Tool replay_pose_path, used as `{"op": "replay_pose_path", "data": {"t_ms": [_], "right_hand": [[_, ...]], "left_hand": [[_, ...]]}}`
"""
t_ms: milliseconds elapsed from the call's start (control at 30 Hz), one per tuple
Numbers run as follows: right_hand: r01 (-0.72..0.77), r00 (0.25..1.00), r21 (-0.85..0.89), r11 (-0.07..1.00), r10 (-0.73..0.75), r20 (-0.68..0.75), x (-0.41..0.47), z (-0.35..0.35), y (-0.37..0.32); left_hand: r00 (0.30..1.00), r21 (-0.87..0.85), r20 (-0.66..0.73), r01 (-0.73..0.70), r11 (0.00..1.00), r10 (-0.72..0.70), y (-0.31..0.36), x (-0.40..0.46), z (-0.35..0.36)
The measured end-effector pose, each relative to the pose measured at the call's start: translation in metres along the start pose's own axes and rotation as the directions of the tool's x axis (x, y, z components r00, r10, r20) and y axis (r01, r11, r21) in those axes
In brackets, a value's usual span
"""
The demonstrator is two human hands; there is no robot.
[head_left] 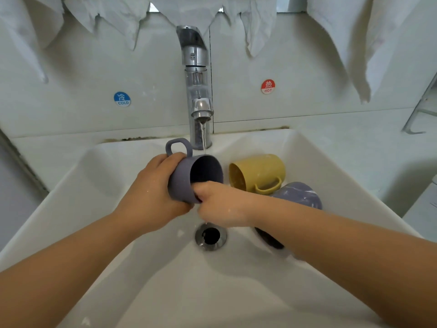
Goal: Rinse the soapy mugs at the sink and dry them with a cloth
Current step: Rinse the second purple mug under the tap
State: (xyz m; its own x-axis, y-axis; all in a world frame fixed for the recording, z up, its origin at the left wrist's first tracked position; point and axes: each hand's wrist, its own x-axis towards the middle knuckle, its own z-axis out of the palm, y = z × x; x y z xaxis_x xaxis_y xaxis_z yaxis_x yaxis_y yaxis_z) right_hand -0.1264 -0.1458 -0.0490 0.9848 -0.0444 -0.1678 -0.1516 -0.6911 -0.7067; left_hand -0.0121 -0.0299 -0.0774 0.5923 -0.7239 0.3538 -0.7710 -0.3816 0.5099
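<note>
My left hand (153, 197) grips a purple mug (186, 178) by its body, tilted on its side under the tap (197, 91), handle up and mouth facing right. A thin stream of water (203, 138) falls onto its rim. My right hand (220, 204) holds the mug's lower rim, fingers reaching into the mouth. A yellow mug (257, 174) lies on its side in the white sink (99, 185), right of the purple one. A soapy purple mug (300, 195) lies beside it, partly hidden by my right forearm.
The drain (210, 236) sits below my hands. White cloths (113, 17) hang along the wall above. COLD (122, 99) and HOT (268, 86) stickers flank the tap. A dark object (272, 240) lies under my right forearm. A metal rack (423, 110) stands at the right.
</note>
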Motion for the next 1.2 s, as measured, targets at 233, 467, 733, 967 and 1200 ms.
{"op": "replay_pose_path", "data": {"t_ms": [233, 467, 733, 967, 1200], "right_hand": [[0.103, 0.968, -0.912, 0.396, -0.251, 0.000, 0.006, -0.018, 0.029], [-0.056, 0.997, -0.547, 0.835, 0.016, -0.077, 0.004, -0.001, 0.011], [-0.185, 0.982, 0.535, 0.824, 0.176, 0.069, 0.009, -0.002, -0.004], [-0.187, 0.981, 0.769, 0.611, 0.161, 0.110, 0.012, -0.007, 0.003], [0.002, 0.999, -0.376, 0.927, -0.019, -0.042, 0.000, -0.007, 0.009]], "left_hand": [[0.995, -0.136, 0.099, 0.006, 0.991, 0.008, 0.003, 0.003, -0.008], [0.996, -0.042, 0.089, 0.000, 0.999, 0.004, -0.006, 0.004, -0.011], [1.000, 0.079, 0.016, 0.006, 0.997, -0.008, 0.006, -0.003, 0.002], [1.000, 0.083, -0.006, -0.004, 0.997, 0.005, 0.012, -0.003, 0.009], [0.998, -0.023, 0.056, 0.040, 0.999, -0.039, 0.001, 0.008, -0.011]]}}
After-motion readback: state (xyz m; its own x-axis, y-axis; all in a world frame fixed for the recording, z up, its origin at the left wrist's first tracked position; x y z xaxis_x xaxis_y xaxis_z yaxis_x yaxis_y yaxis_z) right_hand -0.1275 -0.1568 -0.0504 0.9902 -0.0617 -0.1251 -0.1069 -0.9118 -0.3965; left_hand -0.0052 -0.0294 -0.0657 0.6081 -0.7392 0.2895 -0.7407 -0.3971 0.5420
